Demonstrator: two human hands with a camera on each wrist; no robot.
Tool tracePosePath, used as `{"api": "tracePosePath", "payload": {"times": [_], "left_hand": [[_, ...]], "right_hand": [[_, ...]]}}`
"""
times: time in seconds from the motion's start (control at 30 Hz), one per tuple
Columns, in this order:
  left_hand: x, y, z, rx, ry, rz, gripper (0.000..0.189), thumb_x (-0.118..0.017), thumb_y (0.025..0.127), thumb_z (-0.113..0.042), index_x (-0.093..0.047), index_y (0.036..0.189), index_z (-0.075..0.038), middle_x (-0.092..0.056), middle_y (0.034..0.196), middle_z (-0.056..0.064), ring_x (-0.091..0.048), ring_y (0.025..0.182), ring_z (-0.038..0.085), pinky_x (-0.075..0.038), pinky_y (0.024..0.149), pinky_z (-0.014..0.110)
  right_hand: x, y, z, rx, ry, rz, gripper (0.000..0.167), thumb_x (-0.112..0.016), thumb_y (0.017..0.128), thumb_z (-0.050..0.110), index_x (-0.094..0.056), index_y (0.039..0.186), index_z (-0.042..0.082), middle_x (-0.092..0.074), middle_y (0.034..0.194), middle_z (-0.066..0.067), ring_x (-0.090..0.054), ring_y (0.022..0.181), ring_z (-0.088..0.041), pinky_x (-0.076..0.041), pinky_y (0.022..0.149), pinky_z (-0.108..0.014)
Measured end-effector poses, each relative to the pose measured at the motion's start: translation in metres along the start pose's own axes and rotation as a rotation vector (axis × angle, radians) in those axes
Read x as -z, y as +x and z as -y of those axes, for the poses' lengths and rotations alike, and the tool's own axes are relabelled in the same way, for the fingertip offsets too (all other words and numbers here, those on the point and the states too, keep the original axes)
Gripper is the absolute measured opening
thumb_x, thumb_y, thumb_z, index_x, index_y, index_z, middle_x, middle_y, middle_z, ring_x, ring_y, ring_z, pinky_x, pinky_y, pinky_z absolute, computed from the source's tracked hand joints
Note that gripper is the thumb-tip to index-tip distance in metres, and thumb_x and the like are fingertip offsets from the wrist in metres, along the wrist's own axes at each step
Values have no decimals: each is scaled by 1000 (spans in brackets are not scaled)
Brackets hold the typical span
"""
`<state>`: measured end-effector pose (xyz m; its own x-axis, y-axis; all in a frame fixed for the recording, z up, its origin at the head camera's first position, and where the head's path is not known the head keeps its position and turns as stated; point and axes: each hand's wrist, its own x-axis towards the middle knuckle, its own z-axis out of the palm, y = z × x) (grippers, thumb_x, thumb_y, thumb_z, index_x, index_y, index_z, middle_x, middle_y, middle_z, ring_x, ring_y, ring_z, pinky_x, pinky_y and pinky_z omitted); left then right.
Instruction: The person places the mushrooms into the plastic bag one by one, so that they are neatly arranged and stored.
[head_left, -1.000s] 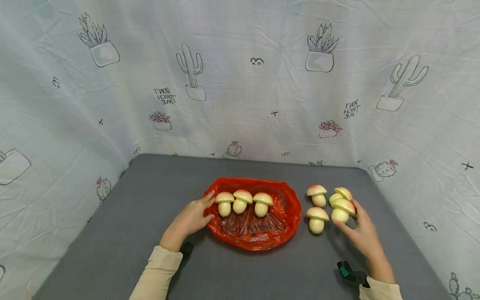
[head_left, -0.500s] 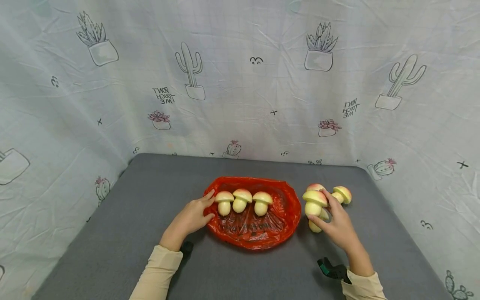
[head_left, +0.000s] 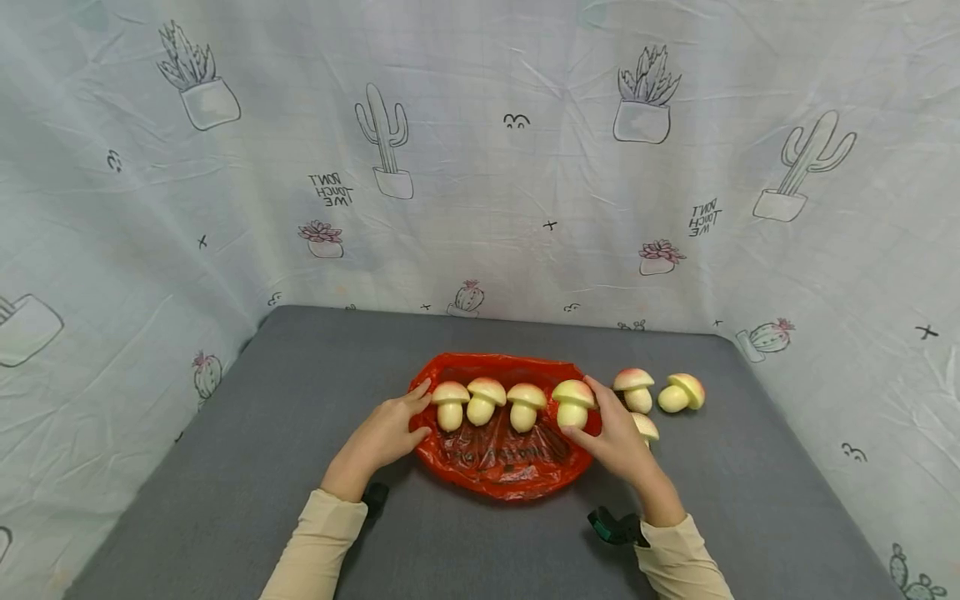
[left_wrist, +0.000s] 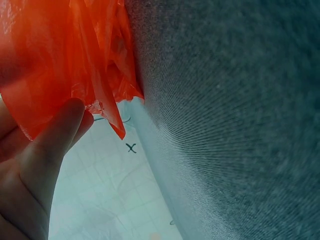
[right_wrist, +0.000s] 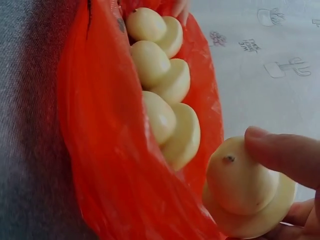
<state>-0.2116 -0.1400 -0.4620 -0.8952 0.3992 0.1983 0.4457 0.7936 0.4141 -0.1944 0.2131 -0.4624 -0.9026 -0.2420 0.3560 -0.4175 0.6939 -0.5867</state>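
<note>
In the head view a red plastic bag [head_left: 498, 479] lies spread open on the grey table. Inside it three yellow toy mushrooms with pink-tinged caps stand in a row, among them a middle mushroom [head_left: 481, 408]. My left hand [head_left: 382, 433] holds the bag's left edge, its thumb against the red film [left_wrist: 55, 55] in the left wrist view. Between the thumb and fingers of my right hand [head_left: 618, 435] is another toy mushroom [head_left: 572, 408], at the right end of the row. The right wrist view shows this mushroom [right_wrist: 242, 180] gripped stem-up beside the bag's rim.
Right of the bag lie three more mushrooms: an upright mushroom [head_left: 634, 387], a tilted mushroom [head_left: 682, 392] and one mushroom [head_left: 645, 427] partly behind my right hand. A white cactus-print cloth [head_left: 480, 167] hangs around the table [head_left: 330, 358].
My right hand has carried a mushroom leftward from the group on the table to the right part of the bag. My left hand has stayed at the bag's left edge.
</note>
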Motion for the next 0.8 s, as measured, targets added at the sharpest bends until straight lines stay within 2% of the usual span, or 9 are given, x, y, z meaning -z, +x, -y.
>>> {"api": "tracePosePath", "payload": {"times": [0.47, 0.8], "left_hand": [[-1, 0, 0, -11, -1, -6, 52, -71, 84, -14, -55, 129, 6, -42, 145, 17, -51, 124, 36, -46, 97, 45], [-1, 0, 1, -17, 4, -4, 52, -70, 84, -13, -55, 130, 6, -42, 145, 18, -52, 123, 36, -46, 97, 46]], "right_hand": [[-11, 11, -3, -46, -48, 61, 82, -74, 82, 25, -30, 143, -9, -40, 140, -31, -41, 128, -44, -39, 100, -57], [-17, 15, -7, -24, -82, 59, 81, -75, 81, 22, -32, 141, -12, -42, 137, -32, -43, 125, -44, -40, 99, -56]]}}
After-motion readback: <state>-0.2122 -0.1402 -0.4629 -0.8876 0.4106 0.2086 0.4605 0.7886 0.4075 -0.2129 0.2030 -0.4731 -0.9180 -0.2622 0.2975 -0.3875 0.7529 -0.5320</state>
